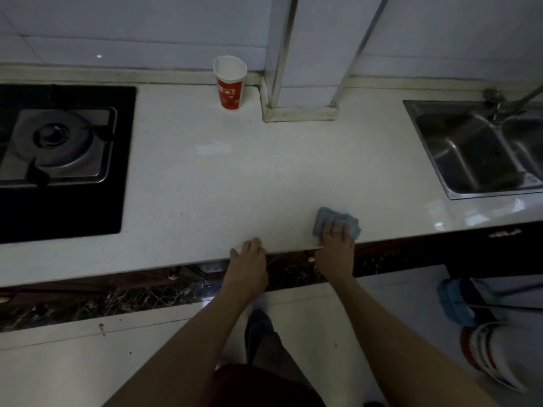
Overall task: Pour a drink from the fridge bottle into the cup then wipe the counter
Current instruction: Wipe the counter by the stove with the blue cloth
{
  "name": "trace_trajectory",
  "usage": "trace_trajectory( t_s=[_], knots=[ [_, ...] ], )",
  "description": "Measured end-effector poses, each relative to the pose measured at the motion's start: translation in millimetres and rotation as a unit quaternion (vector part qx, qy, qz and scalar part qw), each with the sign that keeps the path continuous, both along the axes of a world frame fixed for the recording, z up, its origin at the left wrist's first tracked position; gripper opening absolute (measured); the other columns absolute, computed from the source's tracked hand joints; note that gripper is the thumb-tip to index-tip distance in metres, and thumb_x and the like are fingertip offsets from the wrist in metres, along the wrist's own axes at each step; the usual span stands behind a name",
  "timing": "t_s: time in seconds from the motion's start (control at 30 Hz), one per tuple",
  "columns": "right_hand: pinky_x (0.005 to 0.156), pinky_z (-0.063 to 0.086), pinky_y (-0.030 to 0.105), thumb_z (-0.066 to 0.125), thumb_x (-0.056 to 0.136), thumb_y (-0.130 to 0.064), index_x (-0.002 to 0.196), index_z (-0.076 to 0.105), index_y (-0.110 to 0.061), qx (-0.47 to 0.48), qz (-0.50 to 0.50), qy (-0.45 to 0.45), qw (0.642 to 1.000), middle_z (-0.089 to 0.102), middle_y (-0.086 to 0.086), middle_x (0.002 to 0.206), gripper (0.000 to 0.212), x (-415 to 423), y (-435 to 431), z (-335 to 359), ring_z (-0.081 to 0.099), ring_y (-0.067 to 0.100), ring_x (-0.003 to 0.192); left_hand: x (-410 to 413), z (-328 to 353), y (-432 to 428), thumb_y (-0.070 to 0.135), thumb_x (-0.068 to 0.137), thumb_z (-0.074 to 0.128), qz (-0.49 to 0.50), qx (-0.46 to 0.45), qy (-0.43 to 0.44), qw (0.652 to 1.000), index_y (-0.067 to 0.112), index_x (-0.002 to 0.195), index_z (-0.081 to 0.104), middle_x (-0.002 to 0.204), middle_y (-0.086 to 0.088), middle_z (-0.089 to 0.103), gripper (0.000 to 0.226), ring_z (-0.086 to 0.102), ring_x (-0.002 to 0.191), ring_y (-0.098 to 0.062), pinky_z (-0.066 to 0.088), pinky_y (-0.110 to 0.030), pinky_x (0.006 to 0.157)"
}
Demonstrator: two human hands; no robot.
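Your right hand (336, 245) presses the cloth (326, 215) flat, fingers straight, lower right of centre. The surface (205, 171) extends upward-left toward the cup (230, 83). Your left hand (249, 257) rests relaxed on the front edge.

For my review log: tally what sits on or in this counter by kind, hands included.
Paper cup: 1
Blue cloth: 1
Gas hob: 1
Sink: 1
Hands: 2, left hand and right hand
Total: 6

Our left arm (188, 342) and right arm (390, 327) reach forward, bare. Our left hand (249, 255) rests flat with loose fingers, thumb out to the side. Our right hand (336, 245) presses down on the cloth (323, 218) with straight fingers
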State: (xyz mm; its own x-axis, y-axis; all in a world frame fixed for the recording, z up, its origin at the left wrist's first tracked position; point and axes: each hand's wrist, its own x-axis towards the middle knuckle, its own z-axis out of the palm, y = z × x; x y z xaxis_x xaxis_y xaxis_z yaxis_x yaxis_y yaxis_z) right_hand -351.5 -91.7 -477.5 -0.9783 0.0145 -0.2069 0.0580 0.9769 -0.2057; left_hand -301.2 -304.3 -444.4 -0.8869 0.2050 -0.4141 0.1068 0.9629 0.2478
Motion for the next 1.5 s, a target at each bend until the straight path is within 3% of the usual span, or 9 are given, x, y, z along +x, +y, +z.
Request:
trace_trajectory(
  t_s=[0.13,0.33,0.47,0.63,0.77,0.9,1.07,1.23,1.5],
  knots=[
    [0.117,0.008,0.057,0.052,0.080,-0.010,0.152,0.018,-0.009,-0.039,0.066,0.000,0.997,0.014,0.016,0.159,0.080,30,-68,6,0.004,0.038,0.147,6,-2,-8,0.017,0.084,0.051,0.005,0.013,-0.003,1.000,0.007,0.129,0.048,0.140,-0.013,0.036,0.046,0.037,0.127,-0.031,0.037,-0.048,0.104],
    [0.113,0.022,0.061,0.060,0.081,-0.027,0.147,0.036,-0.010,-0.036,0.137,-0.005,0.990,0.033,0.014,0.154,0.072,47,-120,0,0.020,0.037,0.145,8,-3,-30,0.017,0.088,0.048,0.049,0.061,0.008,0.997,0.005,0.116,0.058,0.122,-0.013,0.047,0.032,0.044,0.114,-0.029,0.045,-0.038,0.095],
    [0.111,0.026,0.062,0.058,0.073,-0.015,0.146,0.037,-0.011,-0.038,0.165,0.004,0.986,0.034,0.011,0.153,0.077,32,-117,1,0.022,0.035,0.144,-3,-2,-38,0.020,0.087,0.050,0.065,0.052,0.008,0.996,0.008,0.116,0.059,0.122,-0.011,0.048,0.033,0.044,0.114,-0.028,0.044,-0.041,0.096],
    [0.111,0.028,0.058,0.069,0.077,-0.027,0.147,0.035,-0.011,-0.001,0.206,-0.001,0.978,0.032,0.012,0.154,0.080,-27,-124,-7,0.023,0.034,0.144,-38,1,-42,0.017,0.087,0.050,0.081,0.056,0.013,0.995,0.006,0.125,0.052,0.131,-0.012,0.044,0.039,0.041,0.121,-0.029,0.039,-0.041,0.101],
    [0.118,0.006,0.053,0.054,0.087,-0.016,0.153,0.010,-0.014,-0.005,0.245,-0.030,0.969,0.006,0.009,0.161,0.079,-92,-139,0,-0.004,0.031,0.148,-73,3,-50,0.016,0.089,0.048,0.100,0.038,-0.004,0.994,0.003,0.136,0.044,0.151,-0.016,0.029,0.049,0.029,0.137,-0.033,0.029,-0.048,0.112],
    [0.119,0.000,0.050,0.048,0.090,-0.012,0.153,0.005,-0.014,0.000,0.268,-0.043,0.962,-0.001,0.008,0.162,0.077,-162,-160,6,-0.010,0.030,0.148,-104,0,-61,0.015,0.096,0.039,0.124,0.029,-0.040,0.991,0.002,0.149,0.028,0.162,-0.014,0.009,0.055,0.010,0.149,-0.031,0.013,-0.052,0.120],
    [0.120,-0.001,0.048,0.046,0.092,-0.015,0.154,0.003,-0.016,0.030,0.302,-0.050,0.952,-0.004,0.007,0.162,0.076,-246,-183,9,-0.010,0.028,0.148,-124,3,-66,0.014,0.093,0.041,0.136,0.021,-0.051,0.989,0.004,0.136,0.047,0.154,-0.013,0.026,0.045,0.025,0.140,-0.031,0.023,-0.052,0.116],
    [0.120,0.000,0.047,0.046,0.092,-0.016,0.154,0.002,-0.019,0.057,0.303,-0.059,0.950,-0.005,0.004,0.162,0.076,-305,-200,12,-0.009,0.028,0.148,-132,6,-68,0.017,0.089,0.048,0.120,0.016,-0.082,0.989,0.005,0.135,0.047,0.156,-0.013,0.023,0.047,0.022,0.142,-0.031,0.025,-0.053,0.115],
    [0.120,0.002,0.048,0.049,0.093,-0.020,0.154,0.000,-0.019,0.040,0.284,-0.064,0.956,-0.005,0.007,0.162,0.078,-330,-211,9,-0.008,0.033,0.147,-126,2,-72,0.017,0.092,0.048,0.134,0.051,-0.069,0.987,0.007,0.139,0.045,0.157,-0.009,0.023,0.048,0.020,0.144,-0.029,0.021,-0.048,0.119]
  ],
)
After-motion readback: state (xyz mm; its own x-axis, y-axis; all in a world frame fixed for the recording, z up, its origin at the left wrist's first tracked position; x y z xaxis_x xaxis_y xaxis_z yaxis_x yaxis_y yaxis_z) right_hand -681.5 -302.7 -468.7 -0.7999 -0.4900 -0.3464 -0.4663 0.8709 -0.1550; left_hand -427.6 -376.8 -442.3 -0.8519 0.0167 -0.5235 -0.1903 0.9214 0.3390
